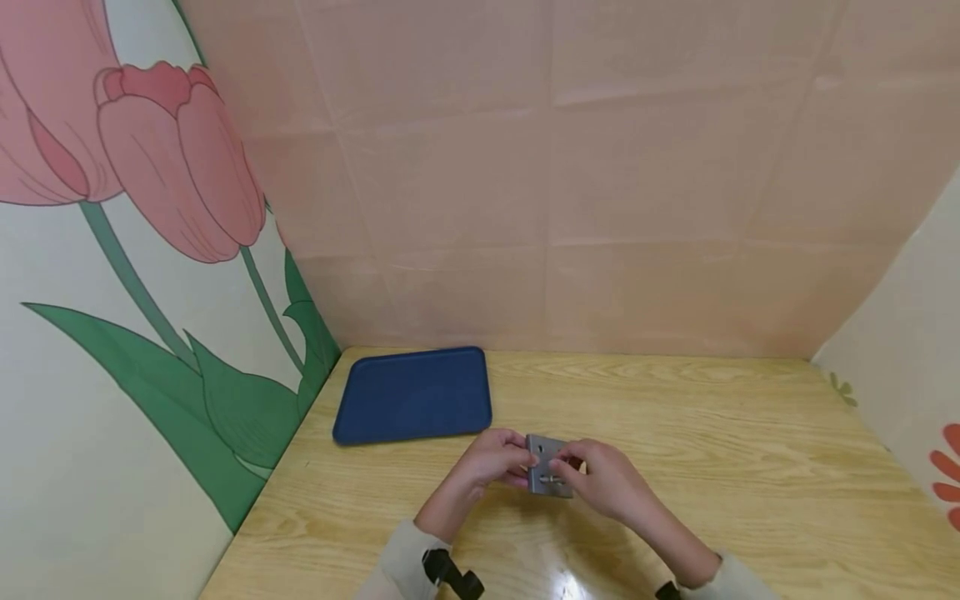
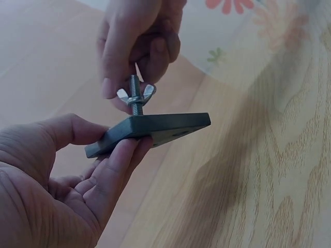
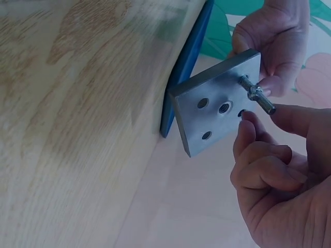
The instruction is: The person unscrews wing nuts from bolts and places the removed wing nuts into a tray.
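Observation:
A square grey metal plate (image 3: pixel 214 106) with several round holes is held up over the table by my left hand (image 1: pixel 495 458). That hand pinches one edge, thumb on one face and fingers beneath. A threaded bolt (image 2: pixel 135 82) stands out of the plate near a corner, with a silvery wing nut (image 2: pixel 136 96) partway along it. Around the bolt's free end is my right hand (image 1: pixel 611 479), thumb and forefinger apart beside the wing nut, its other fingers curled in. I cannot tell whether the fingertips grip the wing nut.
A dark blue tray (image 1: pixel 412 396) lies at the back left of the wood-grain table (image 1: pixel 675 425). A pinkish-brown sheet (image 1: pixel 547 183) covers the back. The left wall (image 1: pixel 45 450) carries painted tulips, and a pale wall stands at the right.

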Demonstrator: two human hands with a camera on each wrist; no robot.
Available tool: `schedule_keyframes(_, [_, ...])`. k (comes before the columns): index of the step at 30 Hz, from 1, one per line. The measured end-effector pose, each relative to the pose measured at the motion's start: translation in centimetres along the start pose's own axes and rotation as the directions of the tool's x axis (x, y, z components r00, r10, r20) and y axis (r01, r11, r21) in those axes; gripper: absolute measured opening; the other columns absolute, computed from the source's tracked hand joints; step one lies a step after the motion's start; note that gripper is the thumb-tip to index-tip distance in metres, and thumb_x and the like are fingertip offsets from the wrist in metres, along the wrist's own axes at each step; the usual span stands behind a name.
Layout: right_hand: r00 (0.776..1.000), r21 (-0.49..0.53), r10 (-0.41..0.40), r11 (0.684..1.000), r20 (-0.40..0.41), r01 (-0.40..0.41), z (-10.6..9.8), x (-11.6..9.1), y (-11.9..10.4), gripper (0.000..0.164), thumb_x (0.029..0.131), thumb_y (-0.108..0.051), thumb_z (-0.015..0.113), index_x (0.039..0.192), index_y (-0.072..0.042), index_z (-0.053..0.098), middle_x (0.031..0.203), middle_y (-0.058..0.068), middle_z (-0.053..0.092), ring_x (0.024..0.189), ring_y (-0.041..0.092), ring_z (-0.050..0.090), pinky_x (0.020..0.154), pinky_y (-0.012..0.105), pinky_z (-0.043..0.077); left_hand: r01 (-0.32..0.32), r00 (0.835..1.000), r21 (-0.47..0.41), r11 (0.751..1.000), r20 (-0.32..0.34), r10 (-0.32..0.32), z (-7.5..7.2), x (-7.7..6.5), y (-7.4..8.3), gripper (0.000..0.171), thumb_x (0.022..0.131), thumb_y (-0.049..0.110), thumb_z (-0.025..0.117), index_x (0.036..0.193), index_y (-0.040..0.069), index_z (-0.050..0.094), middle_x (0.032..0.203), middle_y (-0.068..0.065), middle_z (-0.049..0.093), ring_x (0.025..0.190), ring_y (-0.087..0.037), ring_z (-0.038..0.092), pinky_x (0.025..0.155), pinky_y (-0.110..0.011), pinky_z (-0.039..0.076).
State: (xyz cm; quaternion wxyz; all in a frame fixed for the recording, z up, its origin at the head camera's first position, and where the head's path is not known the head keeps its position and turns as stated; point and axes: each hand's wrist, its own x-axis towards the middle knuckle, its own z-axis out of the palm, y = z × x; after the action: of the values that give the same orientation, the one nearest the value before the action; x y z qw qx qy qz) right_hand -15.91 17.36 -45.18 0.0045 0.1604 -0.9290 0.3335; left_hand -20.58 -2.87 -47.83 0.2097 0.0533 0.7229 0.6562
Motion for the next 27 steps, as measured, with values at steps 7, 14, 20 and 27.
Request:
schedule_keyframes(7, [0.999,0.001,-0.019,1.0,0.047,0.019,-0.09,-0.05,0.1,0.015,0.096,-0.032,0.069,0.089,-0.02,0.074,0.079,-0.012,0.06,0.063,0.006,0.048,0.054,0.023,0.042,-0.001,1.0,0.002,1.0,-0.008,0.001,0.04,-0.2,0.1,0.023,0.086,0.005,0.072,0.107,-0.005,0.066,0.089,-0.011,0.072,0.071,-0.019,0.071,0.063,-0.034,0.063])
schedule_keyframes(14, [0.997,0.011,-0.047,0.999,0.064,0.047,-0.04,-0.22,0.13,0.012,0.095,-0.031,0.071,0.088,-0.021,0.073,0.079,-0.012,0.06,0.061,0.005,0.048,0.053,0.022,0.042,0.0,1.0,0.009,1.0,-0.02,0.0,-0.04,-0.31,0.13,0.024,0.085,0.005,0.072,0.106,-0.004,0.066,0.089,-0.012,0.072,0.07,-0.019,0.071,0.063,-0.035,0.063])
schedule_keyframes(20, [0.996,-0.006,-0.084,0.996,0.045,0.084,0.04,-0.23,0.24,0.009,0.089,-0.028,0.077,0.09,-0.021,0.071,0.078,-0.013,0.058,0.059,0.003,0.044,0.052,0.022,0.039,-0.009,1.0,0.003,1.0,-0.019,0.009,-0.14,-0.32,0.07,0.024,0.085,0.004,0.072,0.106,-0.005,0.066,0.09,-0.013,0.072,0.07,-0.02,0.071,0.063,-0.033,0.063])
schedule_keyframes(27, [0.989,-0.009,-0.145,0.989,0.033,0.146,0.14,-0.38,0.14,0.015,0.085,-0.015,0.08,0.096,-0.019,0.07,0.082,-0.013,0.057,0.064,0.002,0.045,0.054,0.021,0.041,-0.01,1.0,0.007,1.0,-0.02,0.01,-0.12,-0.25,-0.15,0.023,0.085,0.004,0.072,0.106,-0.004,0.066,0.09,-0.011,0.072,0.07,-0.019,0.072,0.065,-0.036,0.063])
